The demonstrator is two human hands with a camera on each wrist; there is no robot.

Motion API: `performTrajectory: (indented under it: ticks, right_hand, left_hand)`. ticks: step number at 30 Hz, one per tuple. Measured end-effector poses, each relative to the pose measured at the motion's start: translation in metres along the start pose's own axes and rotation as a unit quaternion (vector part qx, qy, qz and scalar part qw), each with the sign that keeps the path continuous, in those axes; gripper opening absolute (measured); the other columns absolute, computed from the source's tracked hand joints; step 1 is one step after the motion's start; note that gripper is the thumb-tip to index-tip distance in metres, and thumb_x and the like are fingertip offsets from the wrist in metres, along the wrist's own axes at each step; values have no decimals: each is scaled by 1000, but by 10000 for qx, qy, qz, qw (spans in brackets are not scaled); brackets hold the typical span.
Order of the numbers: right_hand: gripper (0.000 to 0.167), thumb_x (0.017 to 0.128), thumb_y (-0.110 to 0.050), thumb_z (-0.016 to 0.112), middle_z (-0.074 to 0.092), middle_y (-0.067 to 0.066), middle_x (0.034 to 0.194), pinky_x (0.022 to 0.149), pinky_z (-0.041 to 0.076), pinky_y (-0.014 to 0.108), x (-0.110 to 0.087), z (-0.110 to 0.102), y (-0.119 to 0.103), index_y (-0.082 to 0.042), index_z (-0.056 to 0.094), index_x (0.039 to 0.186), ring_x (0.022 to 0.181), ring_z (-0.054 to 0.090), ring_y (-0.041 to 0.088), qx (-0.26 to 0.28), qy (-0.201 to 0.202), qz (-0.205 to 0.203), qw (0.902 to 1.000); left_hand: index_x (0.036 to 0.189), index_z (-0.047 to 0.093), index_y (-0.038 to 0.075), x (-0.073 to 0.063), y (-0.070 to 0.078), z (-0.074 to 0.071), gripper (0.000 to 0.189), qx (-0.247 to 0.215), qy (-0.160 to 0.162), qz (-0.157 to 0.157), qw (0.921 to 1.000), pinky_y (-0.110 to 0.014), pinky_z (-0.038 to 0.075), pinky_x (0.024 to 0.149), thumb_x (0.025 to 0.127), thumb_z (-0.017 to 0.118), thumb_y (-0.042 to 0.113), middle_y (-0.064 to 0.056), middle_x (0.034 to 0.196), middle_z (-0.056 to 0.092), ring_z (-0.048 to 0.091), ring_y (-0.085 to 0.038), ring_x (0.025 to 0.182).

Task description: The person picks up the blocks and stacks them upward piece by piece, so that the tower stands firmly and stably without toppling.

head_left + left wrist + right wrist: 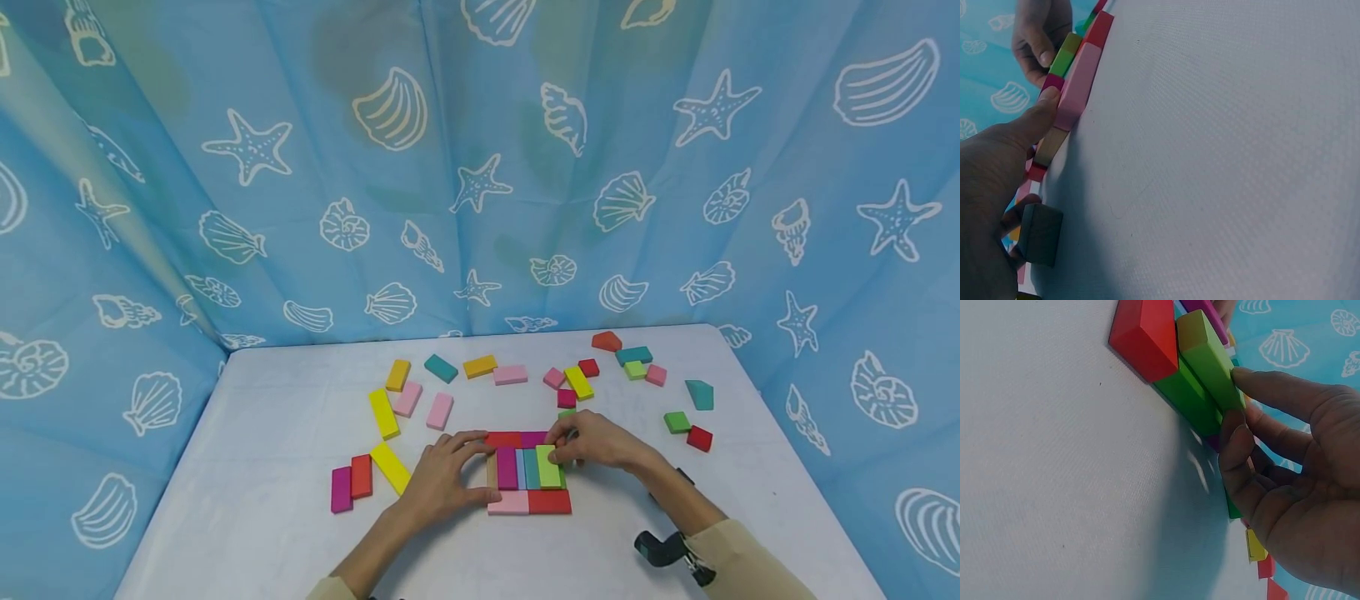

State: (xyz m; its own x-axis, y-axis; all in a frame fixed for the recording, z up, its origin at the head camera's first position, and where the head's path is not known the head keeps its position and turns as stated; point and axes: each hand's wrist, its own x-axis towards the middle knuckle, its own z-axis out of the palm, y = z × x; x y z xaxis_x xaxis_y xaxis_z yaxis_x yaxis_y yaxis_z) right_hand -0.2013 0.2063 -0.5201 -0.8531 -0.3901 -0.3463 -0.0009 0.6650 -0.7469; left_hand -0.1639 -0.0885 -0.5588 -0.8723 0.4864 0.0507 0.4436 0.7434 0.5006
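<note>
My right hand (592,439) pinches a lime green block (548,467) at its far end. That block lies over a darker green block (1188,397), at the right end of a row with purple (507,469), light blue and teal blocks. Red and magenta blocks border the row behind; a pink block (508,502) and a red block (550,502) border it in front. My left hand (442,475) spans the left end, thumb against the pink block and a finger at the back red block (502,439). Its lower fingers curl around a dark greenish block (1041,234), hidden in the head view.
Loose yellow (384,414), pink (440,411), orange and teal blocks lie behind and left. A magenta block (341,489) and red block (362,476) stand side by side farther left. Several more, including a teal piece (701,395), are scattered at the back right.
</note>
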Motion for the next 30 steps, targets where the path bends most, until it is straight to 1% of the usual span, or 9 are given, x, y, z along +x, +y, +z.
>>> performTrajectory:
  ticks: [3,8,11,14,17,21,24,27,30]
  right_hand:
    - [41,79,-30,86,61,2,89,67,55,31,-3,-2,1,-14,69,112,83,58,18,24,43,-141,9999]
    - [74,74,-33,90,59,6,105,65,54,26,-15,-2,8,-12,55,135,85,58,20,-29,-43,-487,9988]
    - [93,72,-34,91,55,5,111,65,53,24,-23,2,12,-11,43,148,90,55,20,-181,-205,-540,9982]
    - [104,69,-35,93,52,3,116,67,55,26,-28,9,13,-12,37,153,98,51,20,-425,-222,-458,9978]
    - [106,67,-38,93,50,1,129,79,58,31,-30,15,10,-16,36,154,113,51,19,-804,-136,-273,9963]
    - [105,67,-38,94,42,5,148,92,56,41,-31,19,6,-19,38,153,133,44,23,-1103,-77,-41,9939]
    - [105,67,-37,94,40,6,151,93,56,43,-32,19,5,-20,38,153,136,42,24,-1123,-77,19,9936]
    - [105,66,-37,94,42,5,148,92,57,42,-33,19,5,-19,38,153,134,43,23,-1097,-88,6,9939]
    - [106,65,-37,94,43,4,145,90,57,41,-33,19,5,-18,38,153,132,43,22,-1064,-100,-18,9943]
  left_hand:
    - [137,59,34,1,0,0,71,-19,-20,-7,10000,-56,45,103,75,78,64,9,149,49,47,-19,132]
    - [137,59,34,1,1,0,71,-32,-64,-24,10000,-56,45,103,75,79,63,8,149,49,47,-20,133]
    - [137,59,34,1,1,0,72,-13,-75,-46,10000,-57,44,103,75,78,64,9,149,49,47,-20,132]
    - [137,60,34,1,1,-1,71,-13,-79,-73,9999,-58,44,104,75,78,64,8,149,49,47,-20,133]
    - [136,60,34,0,1,-2,71,-18,-69,-93,9999,-57,44,104,74,79,63,8,149,49,47,-20,133]
    - [136,60,33,-1,0,-2,71,8,-37,-70,10000,-56,44,104,75,79,63,9,150,49,47,-19,132]
    - [137,59,33,-1,0,-1,72,89,-35,-24,10000,-55,45,103,75,78,64,9,150,49,47,-20,132]
    - [138,58,34,-1,1,-1,71,170,-91,-22,9998,-56,45,104,76,77,64,9,151,48,47,-20,133]
    - [139,58,34,-1,2,-7,68,144,-110,-78,9998,-56,43,106,80,75,63,10,151,48,46,-19,136]
